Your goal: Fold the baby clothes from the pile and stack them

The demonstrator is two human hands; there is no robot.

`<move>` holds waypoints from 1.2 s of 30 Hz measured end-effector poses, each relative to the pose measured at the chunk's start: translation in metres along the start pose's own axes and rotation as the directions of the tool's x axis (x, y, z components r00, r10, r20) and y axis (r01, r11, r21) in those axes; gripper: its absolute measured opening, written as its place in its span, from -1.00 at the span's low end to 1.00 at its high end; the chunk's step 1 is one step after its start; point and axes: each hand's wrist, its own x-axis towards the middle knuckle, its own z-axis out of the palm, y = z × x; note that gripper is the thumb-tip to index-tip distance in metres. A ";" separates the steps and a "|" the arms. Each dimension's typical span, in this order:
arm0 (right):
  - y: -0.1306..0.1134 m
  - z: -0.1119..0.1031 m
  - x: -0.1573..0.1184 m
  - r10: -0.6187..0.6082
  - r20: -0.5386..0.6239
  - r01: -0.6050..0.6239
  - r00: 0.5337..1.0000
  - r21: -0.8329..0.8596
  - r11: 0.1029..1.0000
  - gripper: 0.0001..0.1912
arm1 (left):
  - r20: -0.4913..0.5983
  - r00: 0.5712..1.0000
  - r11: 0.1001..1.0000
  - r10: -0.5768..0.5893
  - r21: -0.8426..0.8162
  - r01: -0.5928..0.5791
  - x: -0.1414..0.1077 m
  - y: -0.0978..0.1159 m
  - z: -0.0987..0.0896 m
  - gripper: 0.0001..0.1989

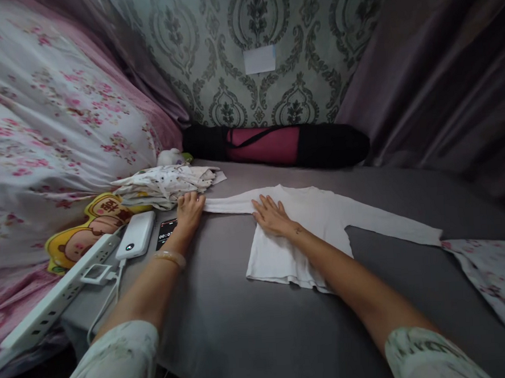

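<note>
A small white long-sleeved shirt (310, 219) lies spread on the grey surface, its sleeves reaching out to both sides. My left hand (190, 209) is closed over the cuff of the left-side sleeve, fingers curled on the cloth. Flat on the shirt, near where that sleeve joins the body, rests my right hand (272, 215) with its fingers stretched out. The right-side sleeve lies straight, its cuff touching a floral cloth (493, 277). Beneath my left wrist a phone (166, 233) showing a timer is partly covered.
At the left are a crumpled patterned cloth (166, 181), a white power bank (136, 235), a power strip (62, 289) with cables and a yellow cartoon cushion (74, 245). A long black and dark-red bag (271, 145) lies along the back wall. Curtains hang on both sides.
</note>
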 end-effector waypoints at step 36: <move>0.136 -0.018 -0.025 0.462 -0.335 -0.525 0.821 -0.128 0.841 -0.29 | 0.311 0.946 0.880 0.087 -0.470 0.074 0.088 0.131 -0.007 -0.61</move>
